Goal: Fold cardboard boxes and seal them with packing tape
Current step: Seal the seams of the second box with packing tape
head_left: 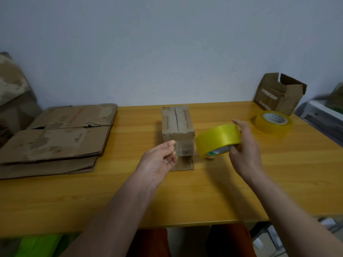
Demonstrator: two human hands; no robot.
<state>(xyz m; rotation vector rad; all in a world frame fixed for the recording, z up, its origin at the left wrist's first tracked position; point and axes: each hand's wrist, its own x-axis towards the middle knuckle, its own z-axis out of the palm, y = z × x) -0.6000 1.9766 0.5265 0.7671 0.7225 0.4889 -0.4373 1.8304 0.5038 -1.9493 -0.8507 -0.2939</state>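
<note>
A small folded cardboard box (177, 123) stands on the wooden table (167, 197), its top flaps meeting along a middle seam and one flap lying flat on the table at its near side. My right hand (245, 153) grips a yellow tape roll (218, 139) just right of the box, held in the air. A clear strip of tape (185, 148) stretches from the roll leftward across the box's near face. My left hand (159, 162) pinches the free end of that strip between thumb and fingers.
A stack of flattened cardboard boxes (55, 138) lies at the table's left. A second yellow tape roll (272, 125) lies flat at the back right, beside an open cardboard box (280, 93) in the corner. A white appliance (323, 115) stands off the right edge.
</note>
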